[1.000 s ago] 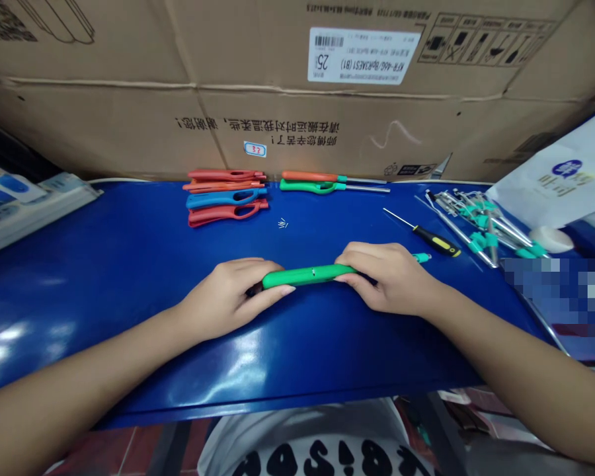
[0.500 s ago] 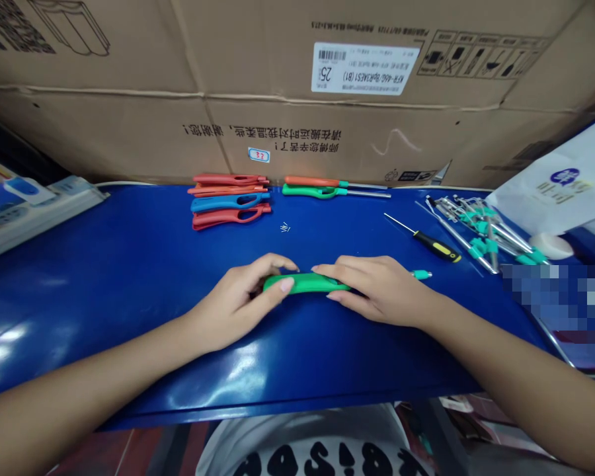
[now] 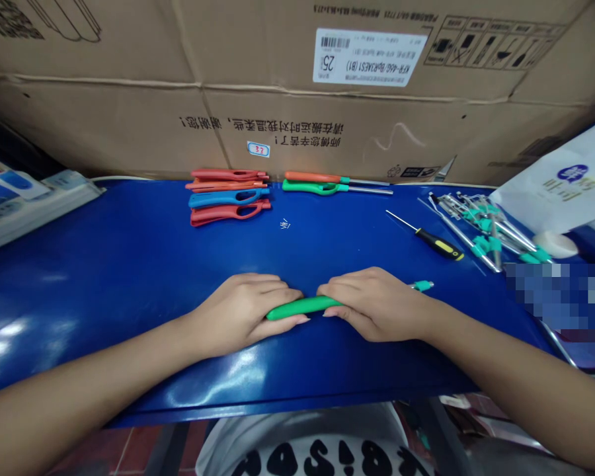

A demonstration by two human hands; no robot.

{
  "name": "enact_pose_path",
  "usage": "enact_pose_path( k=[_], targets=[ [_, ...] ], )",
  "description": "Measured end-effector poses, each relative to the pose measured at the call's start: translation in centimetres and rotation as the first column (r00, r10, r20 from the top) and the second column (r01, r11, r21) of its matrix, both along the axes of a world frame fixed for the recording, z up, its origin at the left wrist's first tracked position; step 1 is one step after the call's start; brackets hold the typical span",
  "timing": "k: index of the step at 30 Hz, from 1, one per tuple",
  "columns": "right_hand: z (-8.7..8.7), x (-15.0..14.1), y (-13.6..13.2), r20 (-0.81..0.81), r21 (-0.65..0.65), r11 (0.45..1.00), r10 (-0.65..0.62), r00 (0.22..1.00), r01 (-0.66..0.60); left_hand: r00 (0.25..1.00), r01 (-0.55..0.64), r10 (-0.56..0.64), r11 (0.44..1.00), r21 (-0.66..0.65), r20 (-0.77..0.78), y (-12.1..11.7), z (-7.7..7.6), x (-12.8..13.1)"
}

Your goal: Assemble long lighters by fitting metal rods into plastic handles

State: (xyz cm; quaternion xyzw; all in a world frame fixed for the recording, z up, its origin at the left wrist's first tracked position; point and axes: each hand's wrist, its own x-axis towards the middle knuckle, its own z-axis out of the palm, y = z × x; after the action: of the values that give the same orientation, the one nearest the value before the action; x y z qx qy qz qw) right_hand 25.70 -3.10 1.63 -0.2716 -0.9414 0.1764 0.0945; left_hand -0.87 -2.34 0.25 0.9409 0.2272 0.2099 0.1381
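Note:
A green lighter handle (image 3: 303, 307) is held low over the blue table between both hands, its right end tilted slightly up in the picture. My left hand (image 3: 248, 309) is closed around its left part, fingers over the far side and thumb along the near side. My right hand (image 3: 377, 301) grips the right end, which its fingers hide. Just beyond that hand a short teal and metal piece (image 3: 423, 285) pokes out; I cannot tell whether it joins the handle. Several tiny screws (image 3: 284, 224) lie on the table behind the hands.
Red, orange and blue handle shells (image 3: 231, 197) lie at the back, beside two lighters (image 3: 322, 187) with metal rods. A screwdriver (image 3: 439, 244) and a pile of metal rods with teal parts (image 3: 486, 228) are right. A cardboard box (image 3: 258, 66) stands behind; a power strip (image 3: 44, 205) is left.
The green handle has rolled and tilted between my hands and come slightly nearer to me. My left fingers have folded over its far side. My right hand still grips its right end.

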Motion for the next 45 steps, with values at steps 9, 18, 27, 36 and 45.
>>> enact_pose_path(
  k=[9,18,27,36,45],
  targets=[
    [0.8,1.4,0.8,0.126,0.028,0.994,-0.112,0.986,0.109,0.996,0.029,-0.009,0.97,0.24,-0.084,2.0,0.3,-1.5],
    [0.8,1.6,0.9,0.171,0.186,0.976,-0.145,0.975,0.112,0.993,0.005,0.015,0.985,0.175,-0.113,2.0,0.9,-1.6],
    [0.8,0.5,-0.2,0.214,0.208,0.971,-0.164,0.963,0.119,0.991,-0.041,0.064,0.982,0.187,-0.121,0.8,0.1,-0.7],
    [1.2,1.2,0.0,0.197,0.309,0.945,-0.177,0.964,0.11,0.996,-0.035,0.037,0.999,0.025,-0.075,0.7,0.3,-0.7],
    [1.4,1.8,0.9,0.244,0.469,0.855,-0.364,0.899,0.219,0.988,-0.063,0.088,0.981,0.183,-0.13,2.4,0.2,-2.1]
  ],
)
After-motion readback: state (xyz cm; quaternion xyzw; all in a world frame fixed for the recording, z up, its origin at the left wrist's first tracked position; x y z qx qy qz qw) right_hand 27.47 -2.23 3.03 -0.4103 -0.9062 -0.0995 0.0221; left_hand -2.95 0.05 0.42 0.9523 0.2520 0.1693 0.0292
